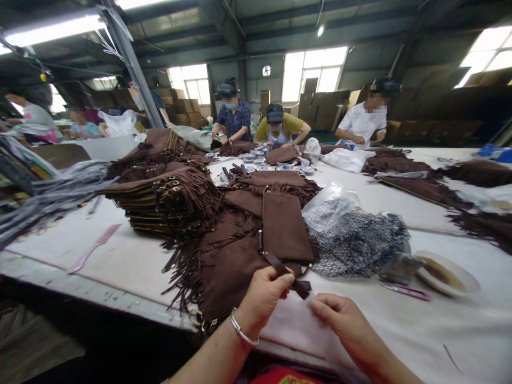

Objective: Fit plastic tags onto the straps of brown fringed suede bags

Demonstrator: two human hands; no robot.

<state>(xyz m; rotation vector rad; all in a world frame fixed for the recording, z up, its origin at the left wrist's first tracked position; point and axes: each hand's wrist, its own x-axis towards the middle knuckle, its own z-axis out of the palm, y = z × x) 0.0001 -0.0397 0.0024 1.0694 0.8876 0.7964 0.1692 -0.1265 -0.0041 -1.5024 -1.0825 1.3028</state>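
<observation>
Head: held strap [300,289]; bowl [472,284] (brownish inside)

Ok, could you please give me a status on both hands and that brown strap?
Left hand pinching brown strap. Right hand close to strap's end, its grip unclear. Brown pouch just beyond; nothing visibly between the hands and strap.

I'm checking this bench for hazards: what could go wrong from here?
The uneven stack of brown fringed pouches might slide over. The nearest pouch lies at the front edge of the table, so a tug could drag it off. The dark brown strap, pinched in the left hand, might slip free if pulled.
</observation>
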